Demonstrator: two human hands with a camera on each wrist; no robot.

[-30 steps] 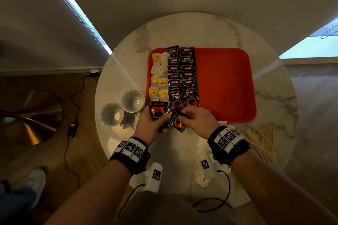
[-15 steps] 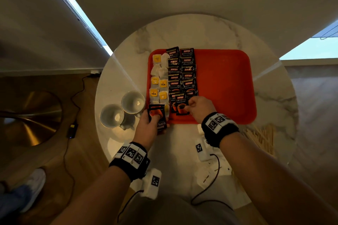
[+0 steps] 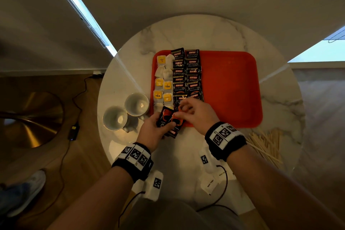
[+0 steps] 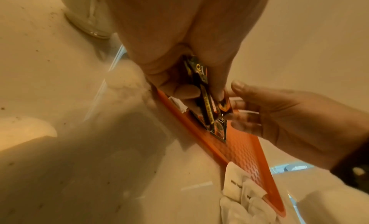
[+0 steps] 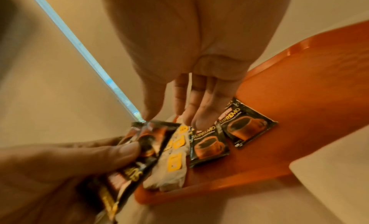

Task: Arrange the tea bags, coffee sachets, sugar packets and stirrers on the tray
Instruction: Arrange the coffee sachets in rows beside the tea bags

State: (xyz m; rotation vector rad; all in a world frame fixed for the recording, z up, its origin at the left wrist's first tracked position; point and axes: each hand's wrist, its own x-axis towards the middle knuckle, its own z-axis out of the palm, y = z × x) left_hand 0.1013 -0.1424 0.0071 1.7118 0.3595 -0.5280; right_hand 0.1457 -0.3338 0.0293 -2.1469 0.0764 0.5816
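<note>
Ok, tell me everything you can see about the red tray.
The tray is a red-orange rounded rectangle, plastic-looking, with a low raised rim and a textured floor. It lies flat on the round marble table. Its left part holds two columns of tea bags and two columns of overlapping black coffee sachets; the right part is bare. The right hand is over its near edge, fingers at the nearest sachets. Sugar packets lie off the tray at its near rim.

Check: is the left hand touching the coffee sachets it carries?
Touching. The right wrist view shows the left hand's thumb pressed flat on the fanned sachets; the head view shows them in its grip.
</note>
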